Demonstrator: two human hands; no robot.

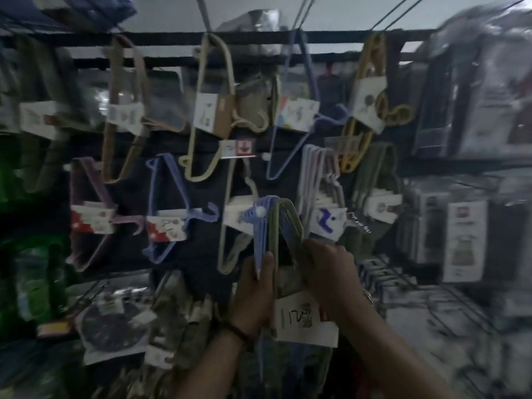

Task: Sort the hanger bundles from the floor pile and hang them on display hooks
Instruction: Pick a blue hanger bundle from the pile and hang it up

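I hold a hanger bundle (277, 226) of blue and green hangers up against the display wall. Its white paper label (305, 321) hangs low between my wrists. My left hand (256, 286) grips the blue side of the bundle, thumb up along it. My right hand (328, 266) grips the green side. The bundle's top corner sits at a display hook with a white tip (260, 212). Other hanger bundles hang around it: a blue one (169, 214), a cream one (213, 116), a pale one (319, 180). The picture is blurred.
A black rail (259, 37) runs across the top of the wall with more bundles on it. Packaged goods (466, 240) hang at the right, green packs (37, 277) at the left. Bagged items (112, 323) hang low left. An empty hook with a red price tag (244, 147) juts out mid wall.
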